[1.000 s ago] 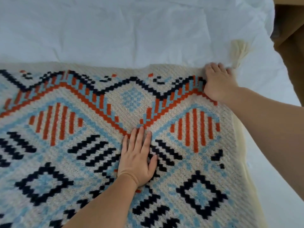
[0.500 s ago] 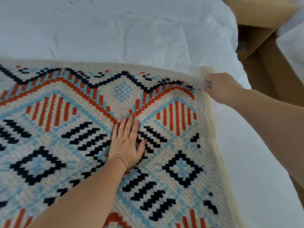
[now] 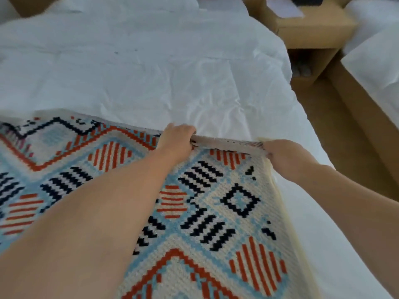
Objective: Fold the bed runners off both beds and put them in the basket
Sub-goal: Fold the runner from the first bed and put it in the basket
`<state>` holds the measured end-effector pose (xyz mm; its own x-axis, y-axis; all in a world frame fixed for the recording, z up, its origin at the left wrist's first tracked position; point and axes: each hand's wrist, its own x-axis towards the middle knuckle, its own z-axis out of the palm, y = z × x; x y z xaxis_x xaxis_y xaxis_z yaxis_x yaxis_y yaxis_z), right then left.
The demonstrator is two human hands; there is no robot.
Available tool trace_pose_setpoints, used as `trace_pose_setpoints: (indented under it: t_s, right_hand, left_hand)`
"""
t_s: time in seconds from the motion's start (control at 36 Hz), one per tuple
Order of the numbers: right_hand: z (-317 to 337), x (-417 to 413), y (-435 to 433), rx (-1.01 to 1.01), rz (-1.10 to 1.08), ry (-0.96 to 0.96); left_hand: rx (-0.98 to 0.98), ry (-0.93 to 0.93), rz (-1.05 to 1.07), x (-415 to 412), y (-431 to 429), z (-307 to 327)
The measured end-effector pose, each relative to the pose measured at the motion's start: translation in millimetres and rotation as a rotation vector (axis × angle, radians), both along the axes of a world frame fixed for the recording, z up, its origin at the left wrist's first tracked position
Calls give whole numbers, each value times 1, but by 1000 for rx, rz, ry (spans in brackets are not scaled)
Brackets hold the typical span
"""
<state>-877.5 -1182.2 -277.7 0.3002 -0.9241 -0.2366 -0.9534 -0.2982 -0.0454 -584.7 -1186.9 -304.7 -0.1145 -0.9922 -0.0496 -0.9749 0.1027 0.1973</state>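
Note:
A knitted bed runner in cream, light blue, orange and dark navy lies across the white bed. My left hand grips its far edge near the middle of the view. My right hand grips the far right corner of the same edge. Between the two hands the edge is lifted and turned up a little, showing its pale underside. My forearms cover part of the pattern. No basket is in view.
A wooden bedside table with papers on top stands at the upper right. A second bed with white bedding lies at the far right, across a narrow strip of brown floor.
My left hand left its flat rest on the runner's middle and moved up to grip the far edge. My right hand keeps its grip on the corner, and the edge has lifted.

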Motion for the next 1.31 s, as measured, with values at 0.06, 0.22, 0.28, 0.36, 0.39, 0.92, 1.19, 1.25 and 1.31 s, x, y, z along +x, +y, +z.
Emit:
trace_pose_setpoints:
  t_s: [0.06, 0.22, 0.28, 0.36, 0.39, 0.92, 1.19, 1.25, 1.31]
  right_hand:
    - [3, -3, 5, 3, -11, -17]
    - [17, -6, 31, 58, -96, 40]
    - [18, -9, 47, 84, -127, 27]
    - [20, -14, 75, 115, -136, 20]
    - [21, -16, 83, 120, -120, 22]
    - [58, -85, 223, 138, -7, 151]
    - [38, -139, 281, 169, 125, 195]
    - [24, -142, 296, 183, 131, 205]
    - [11, -140, 312, 203, 148, 208]
  left_hand:
    - [84, 52, 25, 9, 15, 2]
    - [273, 147, 69, 35, 71, 9]
    - [306, 126, 61, 40, 94, 11]
    - [311, 109, 50, 41, 127, 15]
    - [313, 104, 47, 40, 139, 19]
    - [360, 124, 98, -37, 316, 66]
    - [340, 167, 80, -69, 380, 47]
    - [364, 157, 80, -70, 389, 36]
    - [390, 156, 90, -71, 400, 24]
